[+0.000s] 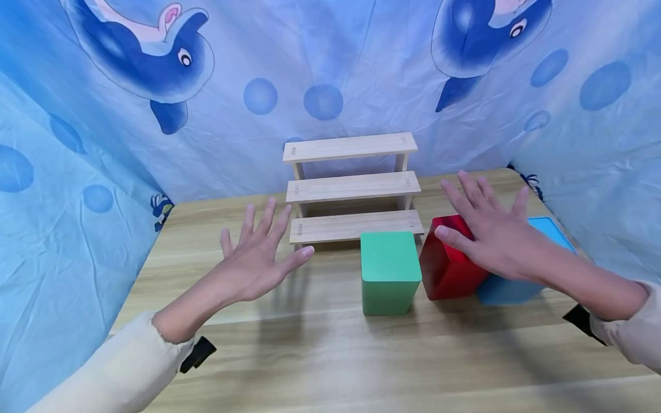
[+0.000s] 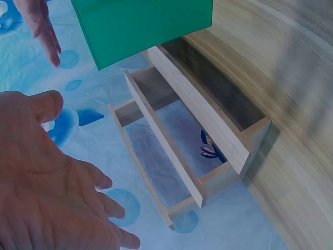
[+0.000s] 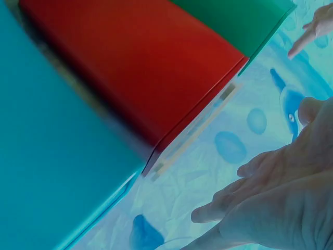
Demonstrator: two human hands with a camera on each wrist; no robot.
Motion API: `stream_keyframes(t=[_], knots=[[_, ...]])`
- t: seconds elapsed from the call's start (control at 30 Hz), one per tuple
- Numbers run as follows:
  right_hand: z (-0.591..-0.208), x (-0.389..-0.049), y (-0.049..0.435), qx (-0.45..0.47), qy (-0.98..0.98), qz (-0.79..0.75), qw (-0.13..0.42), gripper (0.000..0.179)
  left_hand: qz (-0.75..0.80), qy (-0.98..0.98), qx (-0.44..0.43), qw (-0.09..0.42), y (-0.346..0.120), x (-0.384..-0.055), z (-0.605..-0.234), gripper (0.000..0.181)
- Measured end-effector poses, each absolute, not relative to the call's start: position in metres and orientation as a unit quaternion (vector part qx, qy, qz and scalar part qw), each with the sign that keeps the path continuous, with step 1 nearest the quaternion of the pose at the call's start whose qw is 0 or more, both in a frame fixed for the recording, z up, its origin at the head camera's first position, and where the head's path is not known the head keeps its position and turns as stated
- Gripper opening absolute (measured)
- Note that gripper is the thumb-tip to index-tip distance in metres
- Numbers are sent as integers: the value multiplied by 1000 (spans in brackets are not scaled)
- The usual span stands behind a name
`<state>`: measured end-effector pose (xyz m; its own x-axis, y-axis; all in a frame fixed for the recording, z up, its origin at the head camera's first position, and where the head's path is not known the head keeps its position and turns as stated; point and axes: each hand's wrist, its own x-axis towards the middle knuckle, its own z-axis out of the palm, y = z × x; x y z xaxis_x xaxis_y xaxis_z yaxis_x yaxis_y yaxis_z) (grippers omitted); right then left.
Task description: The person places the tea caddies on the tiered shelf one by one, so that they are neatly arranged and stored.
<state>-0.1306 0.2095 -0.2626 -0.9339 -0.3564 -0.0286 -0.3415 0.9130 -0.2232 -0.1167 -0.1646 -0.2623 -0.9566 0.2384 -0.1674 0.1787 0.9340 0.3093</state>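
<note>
My left hand [image 1: 255, 258] hovers over the table with its fingers spread, left of a green box [image 1: 391, 269]. Nothing is in it. My right hand [image 1: 490, 229] is also spread and holds nothing. In the head view it overlaps the red box [image 1: 439, 269] and part of the blue box [image 1: 508, 289]. The three boxes stand side by side, green to the left, red in the middle, blue at the right. Behind the green box is a three-step wooden rack [image 1: 353, 186]. In the right wrist view the red box [image 3: 135, 62] and blue box [image 3: 57, 140] loom large beside the palm.
The wood-grain table [image 1: 330, 355] carries the rack near its back edge. A blue cloth [image 1: 361, 63] with whale and bubble prints hangs behind the table and along both sides. A black strap end [image 1: 198, 354] sticks out at the left sleeve.
</note>
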Motion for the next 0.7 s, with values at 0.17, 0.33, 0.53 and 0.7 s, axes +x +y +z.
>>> stream_keyframes(t=[0.17, 0.33, 0.53, 0.7], knots=[[-261, -133, 217, -171, 979, -107, 31, 81, 160, 975, 108, 110, -163, -118, -266, 90], [-261, -135, 222, -167, 979, -113, 33, 82, 169, 973, 107, 112, -162, -120, -269, 91], [-261, -141, 233, -148, 982, -108, 48, 82, 178, 971, 103, 121, -163, -123, -273, 91], [-260, -143, 239, -137, 985, -95, 43, 83, 179, 971, 100, 121, -164, -125, -274, 94]])
